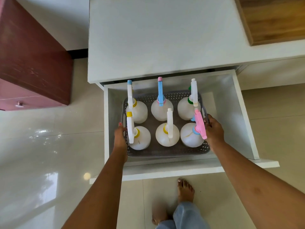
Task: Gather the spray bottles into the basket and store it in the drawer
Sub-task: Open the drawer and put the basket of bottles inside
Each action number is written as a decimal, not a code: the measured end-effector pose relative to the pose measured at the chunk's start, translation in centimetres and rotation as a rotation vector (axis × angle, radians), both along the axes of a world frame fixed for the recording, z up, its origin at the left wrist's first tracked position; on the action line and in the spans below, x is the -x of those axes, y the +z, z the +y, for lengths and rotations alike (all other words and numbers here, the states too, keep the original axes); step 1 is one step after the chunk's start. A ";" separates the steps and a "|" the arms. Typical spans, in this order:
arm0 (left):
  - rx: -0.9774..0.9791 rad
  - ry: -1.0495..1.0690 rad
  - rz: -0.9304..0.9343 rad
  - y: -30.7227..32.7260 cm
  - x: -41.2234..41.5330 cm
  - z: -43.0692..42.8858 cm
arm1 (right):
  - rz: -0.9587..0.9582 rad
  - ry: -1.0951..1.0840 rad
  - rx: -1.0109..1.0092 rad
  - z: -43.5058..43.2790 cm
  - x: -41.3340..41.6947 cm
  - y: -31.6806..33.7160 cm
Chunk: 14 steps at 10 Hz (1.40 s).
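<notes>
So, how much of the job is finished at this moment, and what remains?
Gathering looks done: six spray bottles stand upright in the grey basket. In hand: the left hand and right hand grip its side handles, with the basket inside the open drawer. Left: let go and push the drawer shut.

The basket (pixel 166 152) is showing grey with a small pierced lattice pattern. The six spray bottles (pixel 167 134) are showing milky white bodies, with heads in white, blue and pink and collars in yellow, pink, green and blue. The drawer (pixel 166 169) is looking white, the cabinet (pixel 31 63) at upper left dark red.
</notes>
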State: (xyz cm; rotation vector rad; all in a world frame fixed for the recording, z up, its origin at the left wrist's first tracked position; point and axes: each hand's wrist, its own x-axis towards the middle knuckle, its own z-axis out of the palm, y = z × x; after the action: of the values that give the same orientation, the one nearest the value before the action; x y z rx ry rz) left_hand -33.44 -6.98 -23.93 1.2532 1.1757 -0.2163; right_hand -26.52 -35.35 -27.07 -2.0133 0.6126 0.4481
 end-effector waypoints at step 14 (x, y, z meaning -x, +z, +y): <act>-0.681 -0.311 0.222 2.3 8.0 -3.1 | 0.140 -0.094 -0.062 4.1 7.5 3.4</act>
State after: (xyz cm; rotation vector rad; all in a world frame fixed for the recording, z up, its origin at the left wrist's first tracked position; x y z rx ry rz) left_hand -41.42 -10.08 -21.65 2.0581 1.2880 -0.1921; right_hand -34.04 -31.23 -23.64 -1.8968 0.7663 0.5477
